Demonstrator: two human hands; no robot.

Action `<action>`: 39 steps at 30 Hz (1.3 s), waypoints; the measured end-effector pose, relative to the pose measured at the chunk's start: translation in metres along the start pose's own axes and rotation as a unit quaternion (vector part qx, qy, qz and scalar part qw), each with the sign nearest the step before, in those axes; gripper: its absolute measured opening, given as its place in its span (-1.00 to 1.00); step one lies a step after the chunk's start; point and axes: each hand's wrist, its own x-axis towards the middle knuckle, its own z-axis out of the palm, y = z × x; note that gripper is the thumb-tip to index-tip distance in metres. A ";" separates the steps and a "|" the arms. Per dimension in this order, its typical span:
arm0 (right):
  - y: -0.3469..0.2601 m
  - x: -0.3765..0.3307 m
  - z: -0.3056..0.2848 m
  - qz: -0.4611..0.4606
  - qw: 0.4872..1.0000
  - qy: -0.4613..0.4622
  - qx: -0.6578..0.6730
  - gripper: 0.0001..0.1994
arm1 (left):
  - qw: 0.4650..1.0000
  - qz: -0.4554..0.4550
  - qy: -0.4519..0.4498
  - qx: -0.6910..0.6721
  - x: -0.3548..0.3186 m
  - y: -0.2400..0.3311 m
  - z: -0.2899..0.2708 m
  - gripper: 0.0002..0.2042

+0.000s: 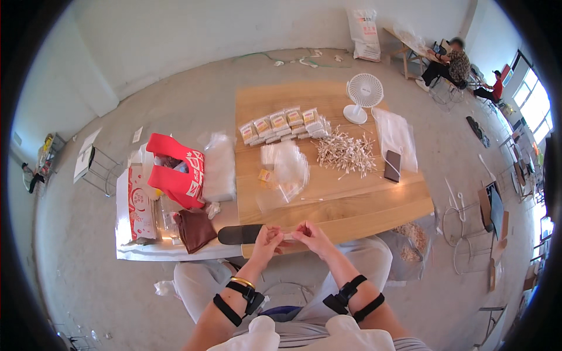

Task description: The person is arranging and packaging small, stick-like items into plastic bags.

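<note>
At the table's front edge my left hand (270,238) and my right hand (311,236) face each other, fingers pinched. Between their fingertips is a small whitish thing (288,236), too small to make out. Just beyond lie a loose cotton swab (312,199), a heap of clear plastic bags (291,169) and small yellow cards (267,177). A large pile of cotton swabs (346,153) spreads on the right. Behind it, packed bags of swabs (280,122) are stacked in rows. Beside my left hand lies a dark flat oblong thing (241,234).
A white fan (364,93), a clear plastic sheet (397,139) and a dark phone-like slab (393,165) are on the wooden table (363,202). A red bag (175,172), a carton (140,205) and a brown pouch (196,229) stand left. Two people sit far right, another far left.
</note>
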 end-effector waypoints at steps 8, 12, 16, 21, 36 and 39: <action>0.017 0.002 -0.001 0.038 0.997 0.015 0.073 -0.81 | 0.999 0.025 -0.040 0.012 -0.003 -0.028 -0.002 -0.62; 0.008 0.009 0.001 0.036 0.987 0.076 0.135 -0.76 | 0.944 0.098 0.016 0.315 0.006 0.006 -0.001 -0.61; 0.004 0.020 -0.018 -0.015 0.981 0.177 0.081 -0.76 | 0.938 0.102 0.179 0.279 0.066 0.050 -0.043 -0.59; 0.023 0.014 -0.025 -0.150 0.917 0.286 -0.233 -0.84 | 0.957 0.164 0.206 0.120 0.154 0.147 -0.070 -0.49; 0.010 0.014 -0.015 -0.198 0.864 0.276 -0.371 -0.92 | 0.855 0.063 0.315 0.406 0.319 0.192 -0.033 -0.47; 0.007 0.014 -0.011 -0.211 0.867 0.272 -0.361 -0.92 | 0.784 0.115 0.295 0.534 0.317 0.190 -0.035 -0.39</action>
